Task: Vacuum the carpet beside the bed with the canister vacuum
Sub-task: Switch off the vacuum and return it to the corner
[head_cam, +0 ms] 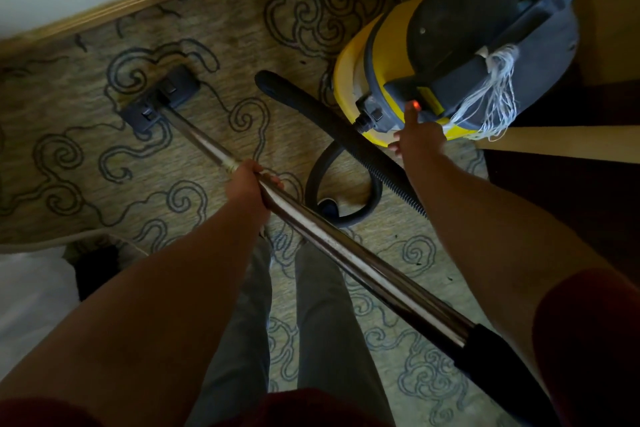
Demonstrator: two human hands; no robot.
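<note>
From my remote seat: the left hand (246, 184) wraps its fingers around the metal wand (346, 250), which runs from four o'clock up to the floor head (160, 99) lying flat on the patterned carpet (69, 156) at ten o'clock. The right hand (419, 137) reaches toward one o'clock, index finger extended onto the glowing red switch (414, 104) of the yellow canister vacuum (374, 55), holding nothing. The black hose (332, 121) loops across the carpet between wand and canister. White bedding (31, 295) shows at eight o'clock.
</note>
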